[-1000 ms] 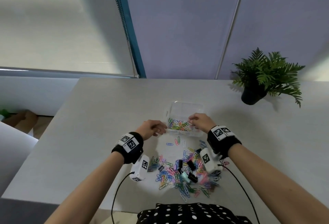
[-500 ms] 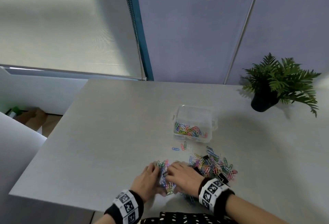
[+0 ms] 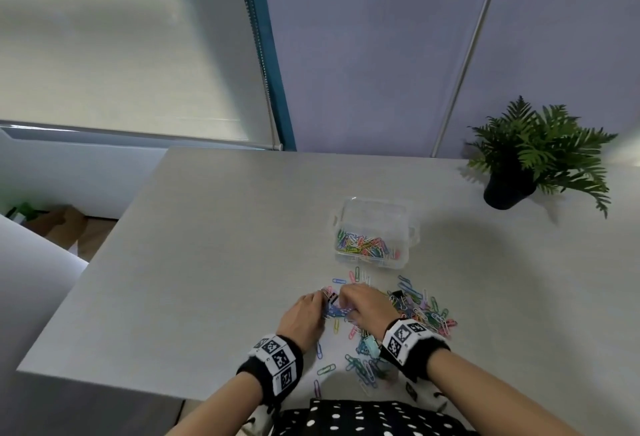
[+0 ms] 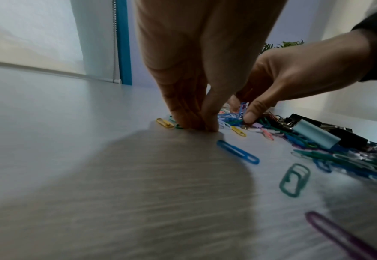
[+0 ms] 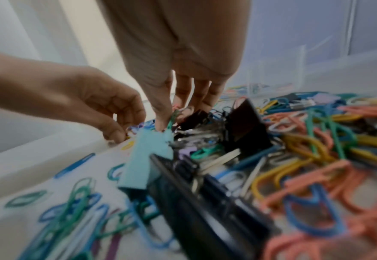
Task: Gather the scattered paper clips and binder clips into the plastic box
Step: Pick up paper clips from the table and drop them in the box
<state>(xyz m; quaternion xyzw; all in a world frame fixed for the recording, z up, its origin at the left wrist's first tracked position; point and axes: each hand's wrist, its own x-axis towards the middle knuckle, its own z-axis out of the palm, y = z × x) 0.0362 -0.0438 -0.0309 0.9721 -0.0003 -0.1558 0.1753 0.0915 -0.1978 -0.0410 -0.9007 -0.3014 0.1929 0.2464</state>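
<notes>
The clear plastic box [image 3: 375, 209] stands mid-table with coloured paper clips in its near half. Loose paper clips [image 3: 424, 309] and binder clips lie scattered in front of it. My left hand [image 3: 320, 300] and right hand [image 3: 343, 300] meet over a small bunch of clips [image 3: 331, 307]. In the left wrist view the left hand [image 4: 198, 124] pinches clips down at the table, and the right hand [image 4: 243, 112] pinches blue clips. A light blue binder clip [image 5: 147, 158] and a black binder clip [image 5: 245, 126] lie close behind the right hand [image 5: 174, 112].
A potted fern [image 3: 530, 158] stands at the back right of the grey table [image 3: 214, 262]. More clips [image 3: 362, 364] lie near the table's front edge by my wrists. The table's left edge drops off to the floor.
One second ago both hands were at the box. They came back to the pile near the front edge and now hold a bunch of clips between them, a little nearer the box.
</notes>
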